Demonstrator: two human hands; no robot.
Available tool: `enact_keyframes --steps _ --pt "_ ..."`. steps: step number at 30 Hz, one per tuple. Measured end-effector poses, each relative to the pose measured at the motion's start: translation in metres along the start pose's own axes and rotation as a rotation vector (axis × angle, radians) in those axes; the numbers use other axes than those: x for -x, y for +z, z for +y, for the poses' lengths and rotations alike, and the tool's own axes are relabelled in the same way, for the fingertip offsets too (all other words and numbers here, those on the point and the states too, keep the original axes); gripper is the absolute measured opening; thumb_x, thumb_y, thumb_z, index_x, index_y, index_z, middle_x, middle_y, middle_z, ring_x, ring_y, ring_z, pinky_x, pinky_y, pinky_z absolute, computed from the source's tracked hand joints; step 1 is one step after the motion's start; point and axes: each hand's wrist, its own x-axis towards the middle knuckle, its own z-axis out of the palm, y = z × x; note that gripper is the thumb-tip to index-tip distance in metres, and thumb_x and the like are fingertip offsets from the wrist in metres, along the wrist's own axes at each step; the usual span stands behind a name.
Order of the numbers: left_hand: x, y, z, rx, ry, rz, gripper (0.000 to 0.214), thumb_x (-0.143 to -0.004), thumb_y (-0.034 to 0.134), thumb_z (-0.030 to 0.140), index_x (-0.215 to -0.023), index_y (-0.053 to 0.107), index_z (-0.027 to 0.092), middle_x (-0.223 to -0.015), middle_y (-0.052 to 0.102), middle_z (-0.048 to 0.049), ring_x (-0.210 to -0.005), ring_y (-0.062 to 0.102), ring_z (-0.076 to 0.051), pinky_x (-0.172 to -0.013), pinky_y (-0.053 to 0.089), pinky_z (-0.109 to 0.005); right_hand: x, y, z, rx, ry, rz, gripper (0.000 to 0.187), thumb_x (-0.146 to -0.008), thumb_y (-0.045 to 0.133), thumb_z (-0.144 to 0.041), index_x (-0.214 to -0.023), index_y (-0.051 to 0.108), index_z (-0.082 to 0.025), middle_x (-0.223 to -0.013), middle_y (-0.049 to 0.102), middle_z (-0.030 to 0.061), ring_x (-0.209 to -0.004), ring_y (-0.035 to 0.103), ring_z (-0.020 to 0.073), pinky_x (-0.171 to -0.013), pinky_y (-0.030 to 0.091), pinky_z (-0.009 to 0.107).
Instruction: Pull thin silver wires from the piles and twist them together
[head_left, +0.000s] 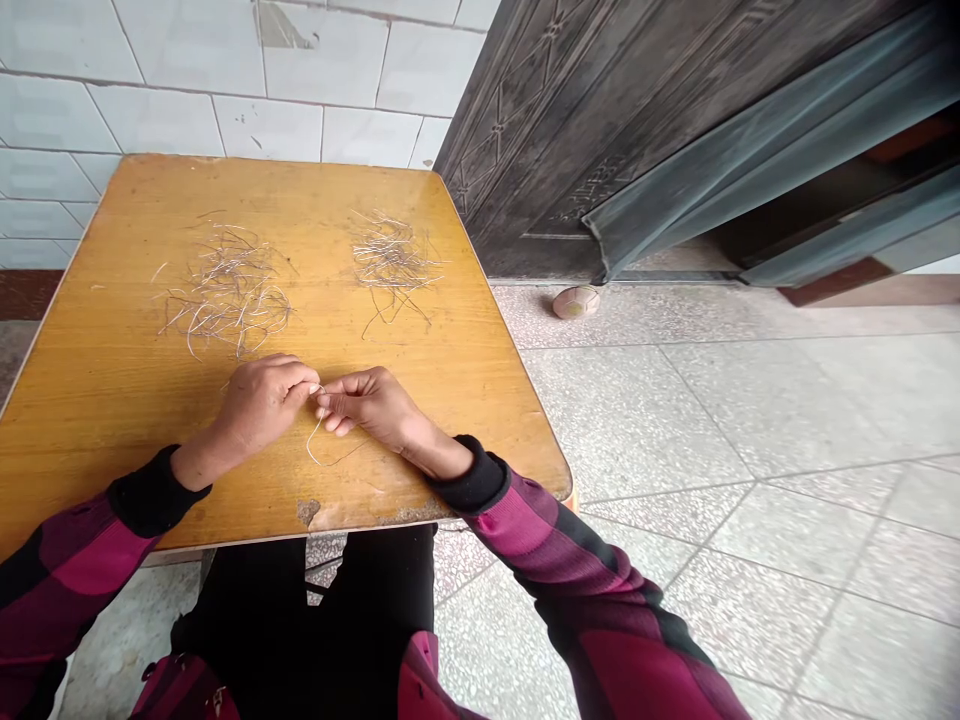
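Observation:
Between my hands runs a thin, pale wire (310, 446), bent in a loose curve that hangs toward the table's front edge. My left hand (264, 398) is closed, thumb and forefinger pinching the wire near its upper end. Close beside it, almost touching, my right hand (373, 408) pinches the same strand between thumb and fingertips. Just beyond my left hand lies a loose, tangled pile of thin wires (232, 285). A smaller, denser pile of wires (394, 255) lies farther back on the right.
Both piles rest on a yellow wooden table (112, 400) with a chipped front edge. White wall tiles (165, 120) stand behind it. To the right are a dark carved door (555, 110), a grey-blue curtain (697, 190) and a ball (576, 302) on the tiled floor.

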Motion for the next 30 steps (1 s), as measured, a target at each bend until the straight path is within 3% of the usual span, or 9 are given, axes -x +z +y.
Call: enact_keyframes --steps 13,16,18,20,22,27,30 --pt "-0.002 0.005 0.0 0.037 -0.104 -0.014 0.02 -0.086 0.052 0.014 -0.071 0.065 0.017 -0.072 0.067 -0.0028 -0.069 0.061 -0.016 -0.065 0.045 -0.028 -0.005 0.006 0.004 -0.067 0.029 0.043 0.027 -0.066 0.083 -0.036 -0.073 0.071 -0.014 -0.066 0.07 -0.0009 -0.055 0.063 0.0062 -0.054 0.054 0.018" --pt "-0.001 -0.002 -0.002 0.121 -0.106 0.079 0.009 -0.085 0.058 0.019 -0.089 0.067 0.017 -0.086 0.069 -0.004 -0.075 0.063 -0.015 -0.07 0.048 -0.028 -0.005 0.0 0.001 -0.104 0.028 0.068 0.03 -0.063 0.084 -0.038 -0.077 0.071 -0.014 -0.067 0.07 -0.0005 -0.056 0.064 0.0066 -0.056 0.054 0.018" --pt "0.003 -0.009 -0.002 0.151 -0.131 0.162 0.016 -0.084 0.061 0.024 -0.097 0.065 0.017 -0.094 0.068 -0.0052 -0.075 0.062 -0.014 -0.07 0.049 -0.028 -0.006 -0.005 -0.002 -0.133 0.011 0.112 0.032 -0.061 0.085 -0.039 -0.075 0.07 -0.014 -0.067 0.07 -0.0009 -0.055 0.064 0.0064 -0.056 0.054 0.018" --pt "0.008 -0.015 0.0 0.194 -0.19 0.172 0.016 -0.085 0.06 0.027 -0.096 0.065 0.017 -0.088 0.067 -0.0038 -0.068 0.059 -0.012 -0.064 0.048 -0.026 -0.008 -0.01 -0.004 -0.156 -0.018 0.158 0.033 -0.058 0.086 -0.039 -0.071 0.068 -0.015 -0.066 0.07 -0.0011 -0.053 0.063 0.0062 -0.054 0.053 0.017" --pt "0.012 -0.017 0.003 0.3 -0.287 0.083 0.015 -0.085 0.061 0.03 -0.092 0.065 0.017 -0.077 0.066 -0.0011 -0.061 0.057 -0.011 -0.057 0.046 -0.023 -0.009 -0.014 -0.006 -0.164 -0.044 0.193 0.033 -0.058 0.087 -0.039 -0.069 0.067 -0.015 -0.066 0.069 -0.0009 -0.053 0.063 0.0063 -0.053 0.053 0.017" --pt "0.014 -0.008 0.012 0.793 -0.547 -0.286 0.02 -0.085 0.059 0.035 -0.087 0.064 0.015 -0.061 0.061 0.0011 -0.049 0.054 -0.01 -0.046 0.044 -0.021 -0.01 -0.015 -0.006 -0.152 -0.058 0.223 0.028 -0.062 0.084 -0.035 -0.069 0.065 -0.015 -0.067 0.069 -0.0002 -0.054 0.063 0.0071 -0.055 0.054 0.019" --pt "0.013 -0.002 0.015 0.969 -0.644 -0.328 0.021 -0.083 0.06 0.034 -0.077 0.064 0.014 -0.063 0.061 -0.0014 -0.053 0.056 -0.01 -0.051 0.048 -0.023 -0.009 -0.013 -0.006 -0.152 -0.057 0.216 0.024 -0.064 0.082 -0.031 -0.069 0.065 -0.015 -0.067 0.069 0.0 -0.055 0.064 0.0075 -0.055 0.054 0.019"
